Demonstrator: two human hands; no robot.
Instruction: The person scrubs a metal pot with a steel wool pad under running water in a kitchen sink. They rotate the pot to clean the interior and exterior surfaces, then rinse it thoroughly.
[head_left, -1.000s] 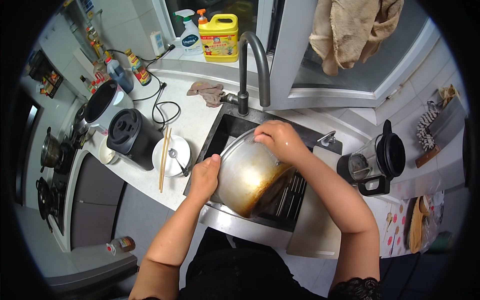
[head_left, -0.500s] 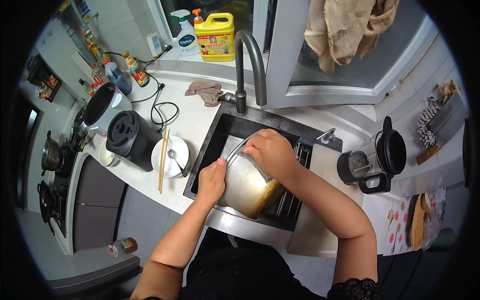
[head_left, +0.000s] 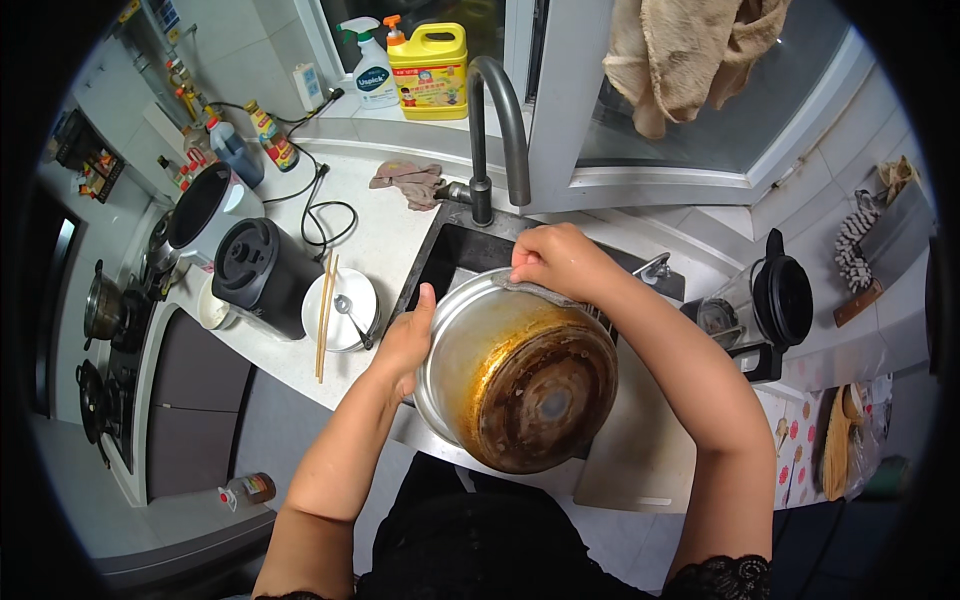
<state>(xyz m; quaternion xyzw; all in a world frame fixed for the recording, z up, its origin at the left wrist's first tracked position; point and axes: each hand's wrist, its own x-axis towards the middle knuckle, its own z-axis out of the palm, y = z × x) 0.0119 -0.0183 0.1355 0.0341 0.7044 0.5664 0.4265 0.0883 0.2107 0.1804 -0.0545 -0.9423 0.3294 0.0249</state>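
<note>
Over the dark sink I see a pot tipped on its side, its scorched bottom turned toward the person. The left hand grips its rim, thumb up; the right hand has its fingers closed on a grey scrubber against the pot's side. On the white counter, chopsticks lie across a bowl beside a black canister. A towel hangs at the window.

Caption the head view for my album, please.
Left hand steadies a brown-stained pot over the sink; right hand holds a gray pad against it.
</note>
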